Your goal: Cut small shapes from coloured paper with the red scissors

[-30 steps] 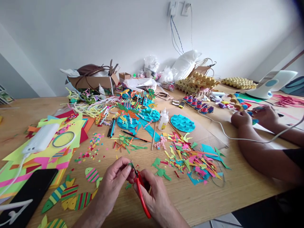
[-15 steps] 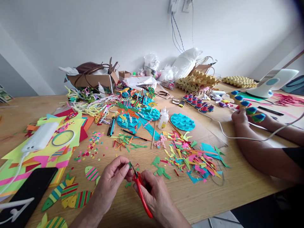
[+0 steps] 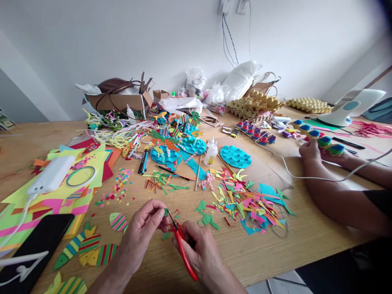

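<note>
At the near edge of the wooden table (image 3: 306, 241), my left hand (image 3: 143, 230) pinches a small green paper scrap (image 3: 165, 212) between thumb and fingertips. My right hand (image 3: 200, 249) is closed round red-handled scissors (image 3: 180, 241), whose short blades point up at the scrap. Small green offcuts (image 3: 206, 218) lie just right of the blades. Striped paper fish (image 3: 88, 249) lie to the left of my left hand.
A heap of coloured paper cuttings (image 3: 248, 204) lies right of centre. A glue bottle (image 3: 210, 153) and teal discs (image 3: 235, 157) stand further back. A black phone (image 3: 33, 245) and power bank (image 3: 52, 174) rest at left. Another person's hands (image 3: 312, 151) hold painted egg-carton cups at right.
My hands have barely shifted, still on the scrap and scissors. The other person has lifted a row of painted cups and then lowered it slightly.
</note>
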The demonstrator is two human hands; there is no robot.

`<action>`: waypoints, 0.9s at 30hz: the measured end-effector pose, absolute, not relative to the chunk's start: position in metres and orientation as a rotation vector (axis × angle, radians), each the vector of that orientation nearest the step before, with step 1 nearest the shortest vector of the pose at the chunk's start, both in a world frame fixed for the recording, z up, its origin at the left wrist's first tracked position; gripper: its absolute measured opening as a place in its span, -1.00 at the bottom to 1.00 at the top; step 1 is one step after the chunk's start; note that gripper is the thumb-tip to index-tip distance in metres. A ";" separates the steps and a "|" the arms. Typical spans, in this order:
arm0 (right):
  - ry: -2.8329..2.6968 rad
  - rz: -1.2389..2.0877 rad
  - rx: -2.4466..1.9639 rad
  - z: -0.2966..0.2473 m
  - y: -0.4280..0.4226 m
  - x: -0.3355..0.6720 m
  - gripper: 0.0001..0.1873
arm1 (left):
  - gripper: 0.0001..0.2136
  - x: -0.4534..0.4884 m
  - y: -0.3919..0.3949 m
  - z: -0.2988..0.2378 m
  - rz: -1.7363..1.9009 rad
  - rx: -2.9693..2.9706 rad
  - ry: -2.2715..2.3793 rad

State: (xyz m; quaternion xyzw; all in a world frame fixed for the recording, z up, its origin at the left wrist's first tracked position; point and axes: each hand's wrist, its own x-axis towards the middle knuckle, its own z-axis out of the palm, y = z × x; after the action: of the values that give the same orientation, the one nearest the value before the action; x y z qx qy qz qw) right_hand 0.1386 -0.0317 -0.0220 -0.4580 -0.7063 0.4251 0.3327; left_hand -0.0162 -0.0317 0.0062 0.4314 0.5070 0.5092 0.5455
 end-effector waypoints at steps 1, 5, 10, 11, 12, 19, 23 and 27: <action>-1.840 1.115 -1.193 -0.022 -0.032 0.139 -0.69 | -0.91 -0.016 -0.032 0.006 1.200 1.020 1.203; -1.831 1.136 -1.192 -0.021 -0.032 0.139 -0.69 | -0.91 -0.015 -0.032 0.006 1.189 1.028 1.221; -1.825 1.171 -1.196 -0.016 -0.032 0.140 -0.73 | -0.88 -0.014 -0.031 0.007 1.135 1.064 1.233; -1.825 1.176 -1.193 -0.016 -0.032 0.140 -0.74 | -0.88 -0.015 -0.031 0.007 1.124 1.070 1.232; -1.825 1.181 -1.188 -0.015 -0.033 0.140 -0.75 | -0.88 -0.015 -0.032 0.007 1.110 1.077 1.229; -1.833 1.185 -1.202 -0.015 -0.034 0.142 -0.75 | -0.89 -0.015 -0.032 0.010 1.067 1.098 1.250; -1.849 1.194 -1.202 -0.017 -0.033 0.142 -0.72 | -0.90 -0.016 -0.031 0.010 1.069 1.096 1.265; -1.862 1.196 -1.218 -0.016 -0.034 0.142 -0.72 | -0.90 -0.018 -0.031 0.007 1.072 1.112 1.270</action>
State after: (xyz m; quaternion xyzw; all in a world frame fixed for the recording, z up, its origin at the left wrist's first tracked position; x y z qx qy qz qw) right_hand 0.1419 -0.0336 -0.0158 -0.4596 -0.7024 0.4513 0.3029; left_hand -0.0180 -0.0314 0.0074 0.4680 0.5342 0.4510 0.5405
